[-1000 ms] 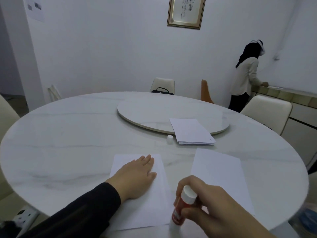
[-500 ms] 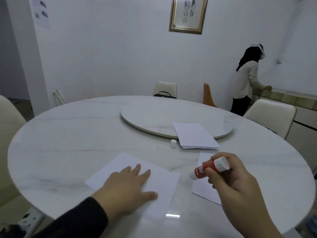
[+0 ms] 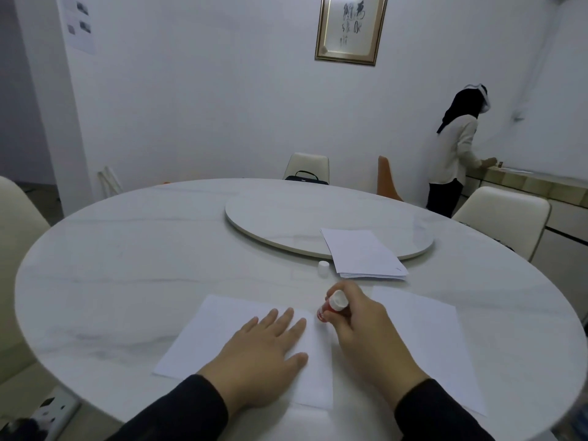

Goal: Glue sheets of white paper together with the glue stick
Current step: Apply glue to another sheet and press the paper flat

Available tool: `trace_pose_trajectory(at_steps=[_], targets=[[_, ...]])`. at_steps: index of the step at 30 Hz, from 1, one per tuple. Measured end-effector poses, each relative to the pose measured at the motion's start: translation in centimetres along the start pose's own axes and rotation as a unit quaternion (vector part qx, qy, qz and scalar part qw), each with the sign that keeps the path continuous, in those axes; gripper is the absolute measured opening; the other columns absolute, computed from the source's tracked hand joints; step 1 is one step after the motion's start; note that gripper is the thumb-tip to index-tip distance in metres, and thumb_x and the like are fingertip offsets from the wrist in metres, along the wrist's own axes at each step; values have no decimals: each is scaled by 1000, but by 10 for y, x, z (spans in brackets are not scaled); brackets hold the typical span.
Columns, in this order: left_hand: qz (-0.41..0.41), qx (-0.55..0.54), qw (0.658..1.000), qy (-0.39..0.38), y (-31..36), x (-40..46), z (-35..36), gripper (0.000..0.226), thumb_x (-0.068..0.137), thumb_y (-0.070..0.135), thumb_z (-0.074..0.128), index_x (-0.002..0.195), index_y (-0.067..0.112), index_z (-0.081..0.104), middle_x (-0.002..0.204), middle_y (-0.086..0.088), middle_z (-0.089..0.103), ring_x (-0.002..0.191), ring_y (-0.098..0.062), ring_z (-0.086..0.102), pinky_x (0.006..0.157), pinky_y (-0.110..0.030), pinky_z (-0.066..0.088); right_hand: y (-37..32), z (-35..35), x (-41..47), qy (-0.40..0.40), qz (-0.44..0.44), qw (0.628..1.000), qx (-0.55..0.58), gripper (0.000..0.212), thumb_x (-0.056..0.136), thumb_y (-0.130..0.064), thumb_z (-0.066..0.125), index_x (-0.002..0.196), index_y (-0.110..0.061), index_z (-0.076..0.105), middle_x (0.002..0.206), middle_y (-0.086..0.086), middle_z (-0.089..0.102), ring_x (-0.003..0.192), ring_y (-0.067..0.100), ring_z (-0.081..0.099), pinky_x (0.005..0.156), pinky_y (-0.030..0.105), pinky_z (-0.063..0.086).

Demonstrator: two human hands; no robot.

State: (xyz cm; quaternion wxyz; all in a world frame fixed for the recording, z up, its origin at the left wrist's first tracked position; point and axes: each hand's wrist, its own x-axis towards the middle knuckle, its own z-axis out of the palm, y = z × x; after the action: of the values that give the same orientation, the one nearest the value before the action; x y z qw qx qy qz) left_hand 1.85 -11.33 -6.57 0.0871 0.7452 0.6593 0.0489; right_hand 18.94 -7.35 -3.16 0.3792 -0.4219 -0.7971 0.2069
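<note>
While pinned under left hand (image 3: 264, 348), paper (image 3: 222, 326); glue stick (image 3: 332, 308) in right hand (image 3: 366, 326) alongside

Dim, soft shadows, wide-angle edge distortion.

The round table (image 3: 127, 281) lies bare from 9 to 12 o'clock of the near sheet (image 3: 222, 332), open for a reach. At 1 o'clock the loose cap (image 3: 323, 265) and the paper stack (image 3: 362, 254), overhanging the turntable (image 3: 286, 214), block the way. The left hand (image 3: 261, 354) covers the near sheet; the right hand (image 3: 359, 323) with the glue stick (image 3: 332, 308) fills the gap toward the second sheet (image 3: 439, 338) at 3 o'clock.
</note>
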Motion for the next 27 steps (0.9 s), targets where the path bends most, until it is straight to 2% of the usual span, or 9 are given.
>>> trace_pose_trajectory(at_steps=[6, 15, 16, 18, 20, 22, 24, 26, 27], targets=[[3, 7, 1000, 3, 1, 0, 2, 58, 95, 49, 16, 147, 38, -6, 158, 11, -14, 145, -8, -14, 115, -31, -8, -7, -11, -15, -21, -23, 999, -30, 20, 89, -12, 57, 84, -29, 47, 80, -9, 69, 82, 7, 64, 75, 31, 53], [-2, 8, 1000, -5, 2, -1, 0, 58, 95, 49, 16, 148, 37, -6, 158, 10, -16, 144, -8, -14, 115, -30, -8, -27, -31, -58, -129, -52, 990, -14, 23, 87, -16, 61, 89, -35, 47, 97, -36, 59, 89, -7, 57, 73, 8, 44], [-3, 8, 1000, -6, 2, -1, -1, 58, 95, 49, 16, 148, 37, -6, 158, 10, -15, 145, -8, -14, 115, -30, -8, -27, -35, -59, -147, -51, 988, -7, 22, 86, -17, 61, 89, -34, 48, 95, -34, 62, 86, -6, 59, 71, 9, 44], [-7, 5, 1000, -7, 3, -1, -1, 58, 95, 49, 17, 148, 37, -6, 158, 10, -15, 145, -8, -14, 114, -29, -9, -28, -45, -59, -175, -39, 983, 26, 17, 80, -22, 62, 87, -33, 53, 91, -12, 71, 76, 6, 63, 68, 16, 48], [-15, -2, 1000, -6, 4, -1, 0, 59, 95, 48, 18, 148, 36, -5, 158, 10, -14, 145, -8, -14, 116, -30, -8, -28, -58, -57, -138, -17, 978, 157, 16, 75, -16, 71, 84, -23, 60, 84, 12, 72, 63, 15, 64, 62, 25, 53], [-31, -6, 999, -2, 8, 0, 0, 59, 95, 47, 19, 148, 35, -4, 159, 9, -14, 145, -9, -13, 117, -32, -7, -21, -71, -49, -32, 6, 932, 362, 20, 70, 2, 74, 72, -12, 59, 79, 16, 73, 60, 22, 66, 59, 25, 55], [-48, -4, 999, 1, 16, 4, 1, 60, 95, 47, 19, 149, 33, -3, 159, 7, -13, 146, -13, -12, 118, -34, -6, -14, -79, -33, 68, 32, 839, 538, 17, 67, 4, 62, 63, -11, 54, 73, 9, 72, 65, 22, 71, 63, 21, 57], [-62, -4, 998, 6, 28, 9, 3, 60, 95, 46, 18, 149, 31, -3, 159, 5, -13, 146, -15, -12, 118, -37, -6, -8, -79, -9, 125, 55, 769, 624, 13, 65, 0, 61, 71, -9, 55, 69, 6, 71, 69, 17, 72, 65, 23, 58], [-69, -7, 998, 9, 33, 12, 5, 61, 95, 46, 18, 149, 30, -3, 159, 5, -13, 146, -16, -12, 118, -37, -7, -7, -75, 4, 134, 73, 763, 628, 18, 65, -3, 64, 81, -9, 57, 72, 4, 73, 71, 14, 72, 67, 27, 57]])
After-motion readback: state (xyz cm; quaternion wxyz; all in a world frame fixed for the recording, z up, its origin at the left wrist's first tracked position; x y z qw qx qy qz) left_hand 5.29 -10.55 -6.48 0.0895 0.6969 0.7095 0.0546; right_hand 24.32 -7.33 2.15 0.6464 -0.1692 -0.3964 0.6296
